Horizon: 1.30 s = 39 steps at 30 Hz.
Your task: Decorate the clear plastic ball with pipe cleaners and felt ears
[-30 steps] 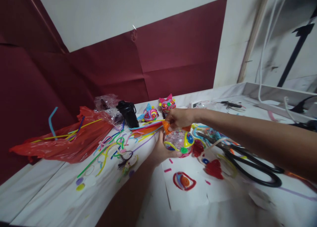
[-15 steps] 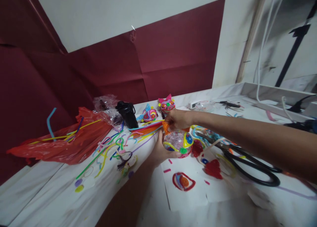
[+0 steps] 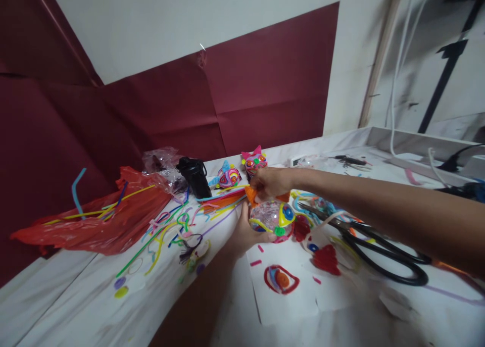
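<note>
A rounded craft figure [image 3: 271,214], its clear shiny body trimmed with yellow, green, blue and pink pipe cleaners, is held just over the white paper. My left hand [image 3: 246,229] wraps round its left side, thumb along the lower front. From above, my right hand [image 3: 270,183] has its fingers closed on an orange fuzzy piece [image 3: 250,193] at the figure's top; the fingertips are partly hidden. Right of the figure lie a red-and-white fuzzy piece [image 3: 325,258] and large black scissors [image 3: 379,246]. A red-rimmed eye shape [image 3: 281,279] rests on the paper [image 3: 288,309] in front.
Behind stand a pink-eared figure [image 3: 254,160], a fish-like figure [image 3: 228,176] and a black case [image 3: 194,178]. Loose pipe cleaners [image 3: 159,241] and a red plastic bag [image 3: 98,226] spread leftward. Pliers [image 3: 352,161] lie at the back right.
The view has shifted slightly. Both hands keep their hold on the figure, and the orange piece shows a little further left beside my right fingers.
</note>
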Available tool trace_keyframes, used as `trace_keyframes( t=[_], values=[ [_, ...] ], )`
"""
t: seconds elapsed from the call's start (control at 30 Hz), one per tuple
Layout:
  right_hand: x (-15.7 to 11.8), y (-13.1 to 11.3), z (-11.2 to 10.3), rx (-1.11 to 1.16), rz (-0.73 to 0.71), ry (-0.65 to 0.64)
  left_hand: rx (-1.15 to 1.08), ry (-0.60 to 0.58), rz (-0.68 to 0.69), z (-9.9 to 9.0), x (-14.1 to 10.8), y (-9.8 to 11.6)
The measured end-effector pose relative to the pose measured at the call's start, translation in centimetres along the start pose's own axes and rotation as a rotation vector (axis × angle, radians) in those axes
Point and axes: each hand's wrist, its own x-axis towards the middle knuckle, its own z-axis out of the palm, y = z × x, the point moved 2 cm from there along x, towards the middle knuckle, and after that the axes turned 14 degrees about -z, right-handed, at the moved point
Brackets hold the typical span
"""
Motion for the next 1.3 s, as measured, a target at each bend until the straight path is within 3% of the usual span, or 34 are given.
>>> trace_keyframes(
  t=[0.4, 0.8, 1.3],
  values=[
    [-0.1, 0.0, 0.2, -0.019, -0.069, 0.066, -0.011, 0.015, 0.002, -0.1, 0.1, -0.1],
    [-0.3, 0.4, 1.1, -0.005, -0.041, 0.119, 0.014, -0.009, 0.042, 0.1, 0.1, -0.3],
    [0.6, 1.4, 2.6, -0.138, -0.071, 0.103, -0.015, 0.012, -0.052, -0.2, 0.8, -1.7]
  ],
)
